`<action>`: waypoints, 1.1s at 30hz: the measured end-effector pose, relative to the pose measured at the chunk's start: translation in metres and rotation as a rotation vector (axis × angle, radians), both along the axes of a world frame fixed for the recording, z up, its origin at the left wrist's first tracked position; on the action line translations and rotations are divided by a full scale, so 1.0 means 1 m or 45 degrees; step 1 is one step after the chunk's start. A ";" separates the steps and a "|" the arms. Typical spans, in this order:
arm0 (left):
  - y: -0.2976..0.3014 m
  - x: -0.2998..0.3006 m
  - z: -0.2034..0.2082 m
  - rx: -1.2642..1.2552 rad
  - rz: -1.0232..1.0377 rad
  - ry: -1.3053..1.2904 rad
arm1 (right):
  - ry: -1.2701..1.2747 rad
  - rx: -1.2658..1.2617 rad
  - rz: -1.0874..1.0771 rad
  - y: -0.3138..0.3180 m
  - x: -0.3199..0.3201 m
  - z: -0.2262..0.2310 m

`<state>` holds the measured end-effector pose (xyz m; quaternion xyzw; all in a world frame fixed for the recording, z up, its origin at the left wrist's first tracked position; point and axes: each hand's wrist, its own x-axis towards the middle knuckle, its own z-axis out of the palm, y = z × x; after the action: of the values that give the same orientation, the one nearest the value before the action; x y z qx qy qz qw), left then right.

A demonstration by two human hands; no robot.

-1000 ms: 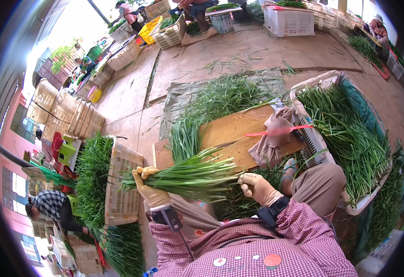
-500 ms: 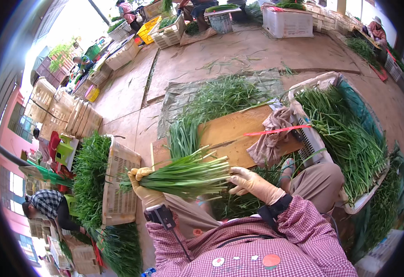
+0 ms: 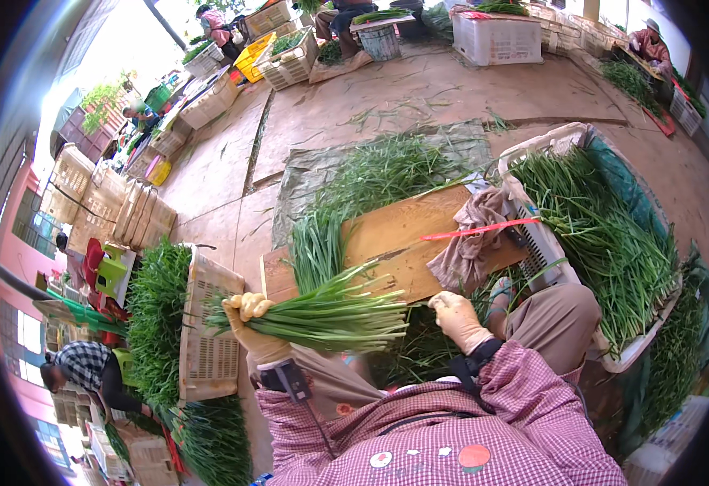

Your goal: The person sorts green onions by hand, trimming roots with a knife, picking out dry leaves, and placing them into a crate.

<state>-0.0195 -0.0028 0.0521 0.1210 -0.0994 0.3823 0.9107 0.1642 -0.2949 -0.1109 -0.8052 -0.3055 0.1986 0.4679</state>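
Observation:
My left hand [image 3: 253, 326], in a pale yellow glove, is closed round a bunch of garlic chives [image 3: 334, 317]. The bunch lies sideways, pale stalk ends fanned out to the right and green leaf tips behind the hand. My right hand [image 3: 458, 321], gloved too, hovers just right of the stalk ends, apart from them. Its fingers are curled together, and what they may pinch is hidden. Beyond the bunch lies a wooden board [image 3: 403, 231], with another heap of chives [image 3: 317, 249] at its left end. A crumpled cloth [image 3: 469, 251] and a red strip [image 3: 484, 229] rest on its right side.
A large crate [image 3: 545, 243] full of chives stands at my right, and another crate [image 3: 213, 324] with greens at my left. Loose chives cover a mat [image 3: 290, 190] beyond the board. Stacked crates [image 3: 99, 194] are at far left. Several people work farther off.
My right hand has drawn away from the stalk ends to the right, and its fingers have curled in. The left hand still grips the bunch. The whole view has shifted slightly.

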 end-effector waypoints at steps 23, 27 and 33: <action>-0.016 0.013 0.024 0.329 -0.220 -0.004 | -0.347 0.088 -0.016 -0.008 0.030 0.079; -0.034 0.032 0.036 0.372 -0.384 0.025 | -0.276 0.426 0.314 0.015 0.043 0.132; -0.052 0.075 0.049 0.214 -0.573 0.273 | 1.017 0.504 0.939 0.045 0.030 0.148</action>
<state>0.0551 -0.0547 0.1014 0.2110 -0.0581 0.1455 0.9649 0.1946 -0.2501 0.0375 -0.4052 -0.3970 0.5762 0.5884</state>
